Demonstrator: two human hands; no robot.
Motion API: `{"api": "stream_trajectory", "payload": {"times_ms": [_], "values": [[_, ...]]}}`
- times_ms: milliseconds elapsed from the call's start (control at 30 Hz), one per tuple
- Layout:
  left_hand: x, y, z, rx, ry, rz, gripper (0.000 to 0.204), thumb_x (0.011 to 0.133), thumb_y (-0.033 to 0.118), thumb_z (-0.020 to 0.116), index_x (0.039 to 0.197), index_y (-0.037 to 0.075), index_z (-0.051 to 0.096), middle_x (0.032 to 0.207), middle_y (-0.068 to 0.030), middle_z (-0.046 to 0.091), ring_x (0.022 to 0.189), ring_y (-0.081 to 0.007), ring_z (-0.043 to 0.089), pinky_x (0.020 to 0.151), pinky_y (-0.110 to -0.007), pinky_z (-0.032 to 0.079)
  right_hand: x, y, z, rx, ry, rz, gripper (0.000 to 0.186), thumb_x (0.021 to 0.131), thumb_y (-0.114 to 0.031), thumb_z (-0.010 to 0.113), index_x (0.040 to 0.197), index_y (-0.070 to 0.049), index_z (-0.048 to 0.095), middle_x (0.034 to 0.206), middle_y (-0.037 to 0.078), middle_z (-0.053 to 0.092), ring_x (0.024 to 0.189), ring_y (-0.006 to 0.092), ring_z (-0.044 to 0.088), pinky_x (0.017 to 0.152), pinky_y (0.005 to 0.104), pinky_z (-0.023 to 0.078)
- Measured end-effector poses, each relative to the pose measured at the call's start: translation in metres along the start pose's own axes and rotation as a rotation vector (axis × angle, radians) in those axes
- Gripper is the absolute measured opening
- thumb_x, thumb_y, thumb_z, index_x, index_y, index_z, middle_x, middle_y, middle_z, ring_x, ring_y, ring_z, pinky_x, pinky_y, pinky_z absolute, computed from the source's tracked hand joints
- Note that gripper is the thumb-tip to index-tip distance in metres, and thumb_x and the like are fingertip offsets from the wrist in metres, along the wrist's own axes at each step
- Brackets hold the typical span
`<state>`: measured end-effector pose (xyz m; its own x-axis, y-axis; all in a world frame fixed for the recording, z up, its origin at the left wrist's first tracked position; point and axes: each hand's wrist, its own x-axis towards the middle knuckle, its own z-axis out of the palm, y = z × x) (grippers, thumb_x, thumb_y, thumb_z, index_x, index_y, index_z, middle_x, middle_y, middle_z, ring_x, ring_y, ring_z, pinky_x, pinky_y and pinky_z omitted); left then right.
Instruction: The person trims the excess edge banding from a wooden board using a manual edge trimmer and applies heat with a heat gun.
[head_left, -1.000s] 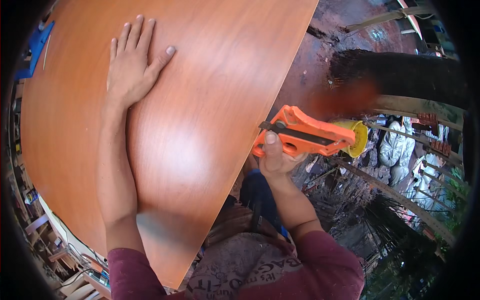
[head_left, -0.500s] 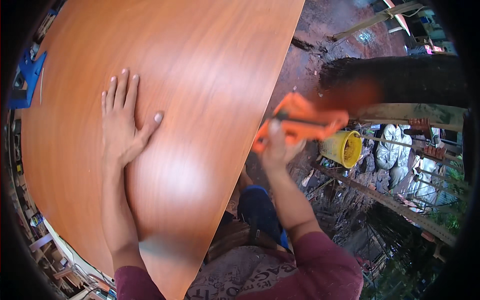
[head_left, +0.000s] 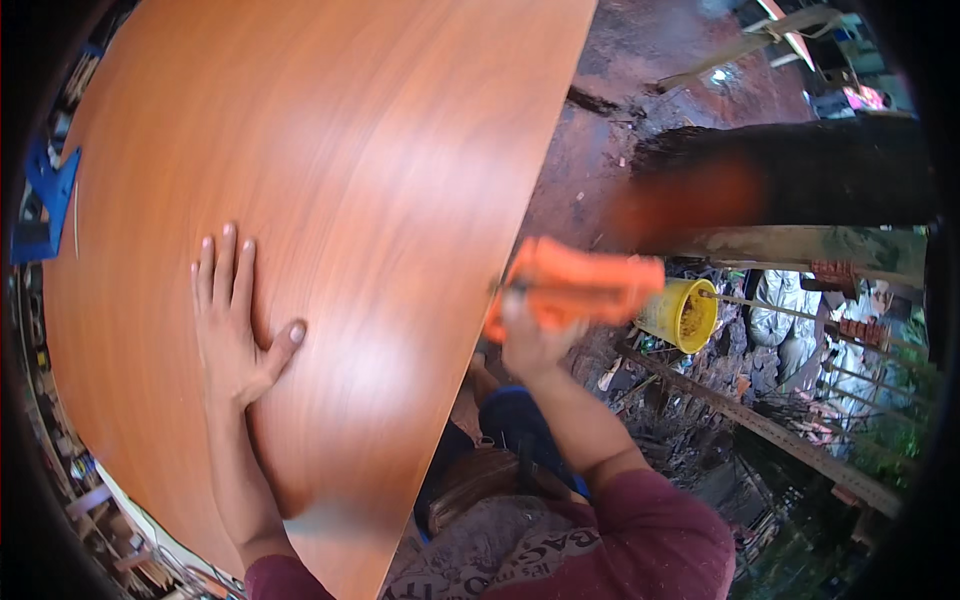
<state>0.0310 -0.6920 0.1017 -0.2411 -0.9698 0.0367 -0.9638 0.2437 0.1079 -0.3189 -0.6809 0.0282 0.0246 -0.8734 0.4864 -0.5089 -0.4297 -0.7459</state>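
A large wood-grain board with a reddish-brown, glossy face spreads across the left and middle. My left hand lies flat on it, fingers stretched out and thumb apart. At the board's right edge, my right hand grips an orange hand tool with a long, frame-like body and a dark strip along it. The tool's left end meets the edge; motion blur and my fingers hide its exact kind and how it bears on the board.
A blue angled tool lies at the board's far left side. To the right are a yellow bucket, a thick dark trunk-like beam, silvery sacks and a long rail. Dark, littered ground surrounds them.
Both my hands have come nearer to me along the board. The orange tool has moved with my right hand down the edge, and my left hand stays flat.
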Motion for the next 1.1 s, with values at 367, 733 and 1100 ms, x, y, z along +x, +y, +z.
{"api": "stream_trajectory", "payload": {"times_ms": [367, 733, 1100], "values": [[0.042, 0.015, -0.007, -0.237, 0.059, -0.198, 0.055, 0.094, 0.033, 0.071, 0.139, 0.003, 0.061, 0.157, -0.0206, 0.049, 0.148, -0.043, 0.04, 0.122, -0.056, 0.031, 0.01, 0.01, 0.003, 0.45, 0.398, 0.262, 0.04, 0.09, -0.018, 0.075, 0.119, 0.005, 0.061, 0.094, 0.009, 0.068, 0.076, 0.0154, 0.066, 0.068, 0.0317, 0.054], [0.329, 0.094, 0.055, -0.209, 0.281, 0.243, 0.055, 0.104, 0.04, 0.056, 0.146, 0.004, 0.056, 0.159, -0.0208, 0.047, 0.152, -0.0413, 0.037, 0.124, -0.055, 0.03, 0.017, 0.043, -0.014, 0.396, -0.091, 0.315, 0.015, 0.088, -0.018, 0.074, 0.099, -0.009, 0.075, 0.088, 0.002, 0.071, 0.071, 0.0203, 0.063, 0.097, 0.0453, 0.045], [0.306, 0.083, 0.06, 0.056, 0.22, 0.098, 0.073, 0.107, 0.057, 0.042, 0.161, 0.007, 0.041, 0.169, -0.0169, 0.033, 0.158, -0.0368, 0.025, 0.13, -0.054, 0.018, 0.038, 0.091, -0.019, 0.149, 0.032, 0.447, 0.04, 0.095, -0.031, 0.066, 0.124, -0.003, 0.071, 0.099, 0.011, 0.071, 0.09, 0.028, 0.067, 0.081, 0.047, 0.05]]}}
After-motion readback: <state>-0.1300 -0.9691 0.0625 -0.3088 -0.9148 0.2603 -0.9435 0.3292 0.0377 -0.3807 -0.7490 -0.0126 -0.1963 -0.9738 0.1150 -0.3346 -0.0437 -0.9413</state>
